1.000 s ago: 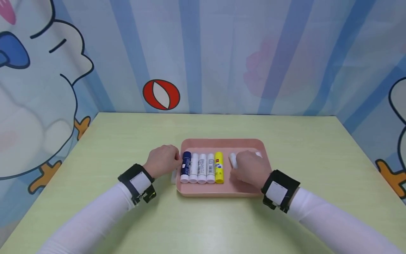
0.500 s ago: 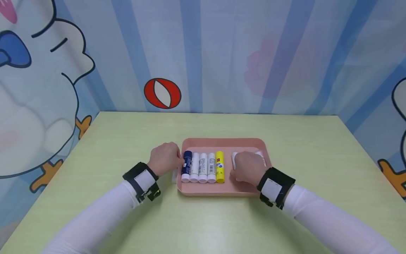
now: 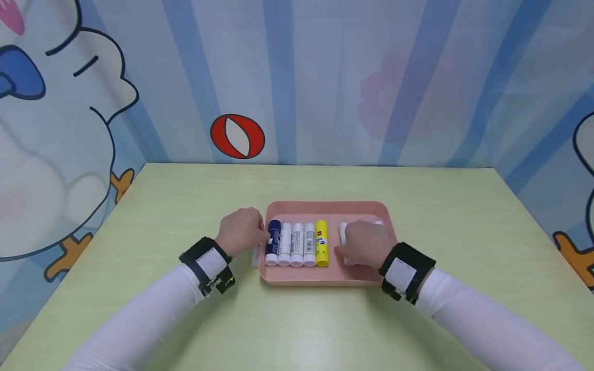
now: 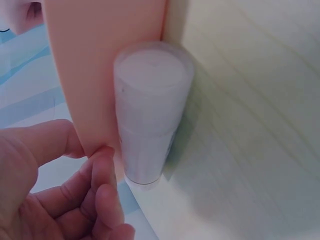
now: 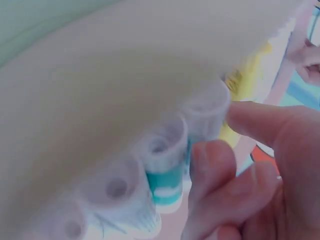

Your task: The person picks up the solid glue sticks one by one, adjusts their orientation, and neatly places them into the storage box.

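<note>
A pink tray [image 3: 297, 278] holds a row of glue sticks: a dark blue one [image 3: 273, 242], several white ones [image 3: 297, 245] and a yellow one [image 3: 322, 243]. My left hand [image 3: 241, 232] pinches the tray's left wall between thumb and index finger. Outside that wall, a white glue stick [image 4: 150, 110] lies on the table beside the tray. In the tray's right half my right hand [image 3: 368, 242] pinches a white glue stick [image 5: 207, 112] between thumb and fingers. More sticks sit by it, including a teal-labelled one [image 5: 167, 187], mostly hidden by the hand in the head view.
A pale wood-grain table [image 3: 199, 190] extends around the tray. Behind it hangs a blue striped backdrop [image 3: 315, 82] with cartoon prints. Both wrists wear black bands [image 3: 206, 263] carrying cameras.
The white glue stick at my right hand has turned from slanted to nearly parallel with the row, a little further right. My left hand has edged right and up at the tray's side.
</note>
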The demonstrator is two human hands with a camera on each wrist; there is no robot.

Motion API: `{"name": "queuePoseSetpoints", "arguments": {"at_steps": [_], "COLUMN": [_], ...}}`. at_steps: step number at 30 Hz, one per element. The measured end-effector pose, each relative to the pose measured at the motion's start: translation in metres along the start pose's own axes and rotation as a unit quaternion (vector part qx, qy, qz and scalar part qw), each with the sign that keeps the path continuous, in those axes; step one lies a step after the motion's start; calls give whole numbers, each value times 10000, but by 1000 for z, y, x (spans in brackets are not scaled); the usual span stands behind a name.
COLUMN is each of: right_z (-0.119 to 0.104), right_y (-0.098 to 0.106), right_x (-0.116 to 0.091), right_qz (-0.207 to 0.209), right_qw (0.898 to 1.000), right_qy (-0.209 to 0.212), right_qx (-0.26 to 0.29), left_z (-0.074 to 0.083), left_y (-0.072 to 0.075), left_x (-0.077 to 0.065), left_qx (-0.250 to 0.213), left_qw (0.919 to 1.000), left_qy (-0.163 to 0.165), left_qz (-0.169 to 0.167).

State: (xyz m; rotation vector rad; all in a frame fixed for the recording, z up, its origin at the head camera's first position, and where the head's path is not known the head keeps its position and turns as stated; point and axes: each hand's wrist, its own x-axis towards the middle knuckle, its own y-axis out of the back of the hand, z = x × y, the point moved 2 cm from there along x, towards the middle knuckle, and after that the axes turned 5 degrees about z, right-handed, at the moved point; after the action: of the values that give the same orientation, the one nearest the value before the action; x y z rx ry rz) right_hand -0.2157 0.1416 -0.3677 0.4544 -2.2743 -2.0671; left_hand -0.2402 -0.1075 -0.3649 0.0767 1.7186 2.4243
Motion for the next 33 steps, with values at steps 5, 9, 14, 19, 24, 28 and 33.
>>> {"name": "queuePoseSetpoints", "arguments": {"at_steps": [5, 9, 14, 19, 24, 28, 33], "right_z": [11, 25, 53, 82, 97, 99, 98], "right_y": [11, 19, 24, 17, 8, 1, -5], "right_x": [-5, -10, -17, -26, -34, -35, -32], "right_qz": [185, 350, 866, 1172, 1240, 1059, 753], "right_qw": [9994, 9952, 9897, 9878, 9870, 9863, 9812], "right_qy": [99, 59, 4, -179, -378, -461, -606], "right_qx": [260, 916, 1137, 1005, 952, 1181, 1673], "left_z": [1, 2, 0, 0, 1, -4, -15], "left_y": [1, 1, 0, 0, 1, 2, 1], "left_x": [0, 2, 6, 6, 6, 4, 1], "left_qx": [23, 106, 196, 186, 216, 234, 333], "left_qw": [9999, 9998, 9993, 9990, 9989, 9971, 9885], "left_qy": [60, -4, -89, -65, -140, -577, -1400], "left_qz": [-83, -172, -304, -397, -383, -434, -470]}}
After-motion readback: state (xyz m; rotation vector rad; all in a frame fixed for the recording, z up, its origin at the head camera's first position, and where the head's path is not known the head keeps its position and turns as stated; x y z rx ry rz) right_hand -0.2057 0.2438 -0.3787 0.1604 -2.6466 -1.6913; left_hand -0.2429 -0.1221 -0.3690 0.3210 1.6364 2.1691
